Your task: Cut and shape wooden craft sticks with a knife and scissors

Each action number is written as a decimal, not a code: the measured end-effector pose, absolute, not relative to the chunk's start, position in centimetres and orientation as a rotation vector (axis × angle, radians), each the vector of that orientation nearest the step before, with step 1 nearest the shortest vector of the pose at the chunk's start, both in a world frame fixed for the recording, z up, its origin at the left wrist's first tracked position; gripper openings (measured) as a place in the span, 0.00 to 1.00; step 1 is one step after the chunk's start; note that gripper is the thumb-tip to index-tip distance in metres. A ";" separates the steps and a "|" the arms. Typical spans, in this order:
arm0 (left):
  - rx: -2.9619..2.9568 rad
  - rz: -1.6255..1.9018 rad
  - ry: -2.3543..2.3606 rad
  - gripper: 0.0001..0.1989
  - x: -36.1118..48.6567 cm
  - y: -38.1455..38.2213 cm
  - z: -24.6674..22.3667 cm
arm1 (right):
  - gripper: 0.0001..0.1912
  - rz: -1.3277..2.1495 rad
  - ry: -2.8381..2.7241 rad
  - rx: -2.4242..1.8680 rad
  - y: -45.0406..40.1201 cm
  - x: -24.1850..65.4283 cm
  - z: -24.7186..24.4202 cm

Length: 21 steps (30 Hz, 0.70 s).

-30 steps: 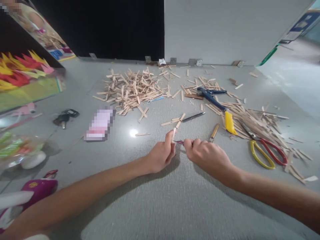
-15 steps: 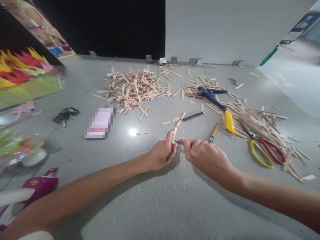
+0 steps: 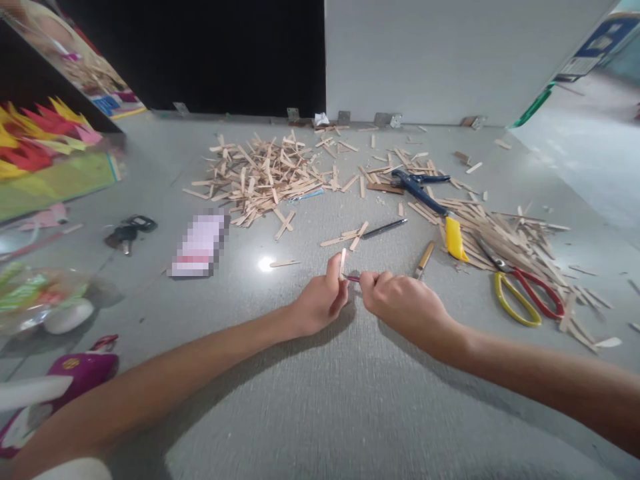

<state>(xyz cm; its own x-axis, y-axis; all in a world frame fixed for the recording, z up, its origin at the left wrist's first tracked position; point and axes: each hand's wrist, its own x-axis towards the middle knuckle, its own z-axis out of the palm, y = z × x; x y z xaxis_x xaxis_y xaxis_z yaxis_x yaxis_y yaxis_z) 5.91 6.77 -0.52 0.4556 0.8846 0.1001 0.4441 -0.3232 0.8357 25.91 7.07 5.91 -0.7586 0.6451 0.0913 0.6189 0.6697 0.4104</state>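
My left hand point(image 3: 323, 303) is closed on a short, pale wooden stick point(image 3: 343, 261), held upright between thumb and fingers. Close by on its right, my right hand point(image 3: 400, 300) is wrapped round a thin dark-red tool point(image 3: 353, 278), mostly hidden in the fist, whose end points at the stick. Whether that end touches the wood I cannot tell. Just beyond the hands lie a few crossed wooden sticks point(image 3: 356, 235) and a black pen point(image 3: 385, 229). A small wooden-handled tool point(image 3: 425, 259) rests behind my right hand.
A heap of wooden sticks point(image 3: 265, 173) lies before the upright panels. Rightward are a blue and yellow cutter point(image 3: 425, 200), more sticks point(image 3: 505, 233) and red-yellow scissors point(image 3: 530, 293). At left sit a blurred-out phone point(image 3: 197, 243), keys point(image 3: 130, 233) and a purple glue gun point(image 3: 80, 373).
My left hand has tilted the stick more upright, and less of it shows above the fingers. Both hands stay close together; the whole view has shifted slightly.
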 end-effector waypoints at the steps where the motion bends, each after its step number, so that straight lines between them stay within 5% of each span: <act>1: 1.942 0.751 1.101 0.28 5.9 6.8 -0.6 | 0.16 0.610 2.831 1.040 7.7 26.1 5.6; 6: 1.960 0.739 1.101 0.27 6.0 7.0 -0.6 | 0.13 0.394 2.763 0.966 9.6 26.7 5.7; 21: 1.941 0.686 1.087 0.29 5.9 6.9 -0.3 | 0.13 0.447 2.678 0.963 8.3 25.4 7.3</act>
<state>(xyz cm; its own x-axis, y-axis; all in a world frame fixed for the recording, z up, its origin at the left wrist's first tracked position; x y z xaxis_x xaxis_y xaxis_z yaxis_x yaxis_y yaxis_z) 5.86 6.92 -0.26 0.4856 0.8710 0.0746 0.4429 -0.3187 0.8380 25.37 8.32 7.25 -0.7465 0.6510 -0.1379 0.5709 0.7330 0.3697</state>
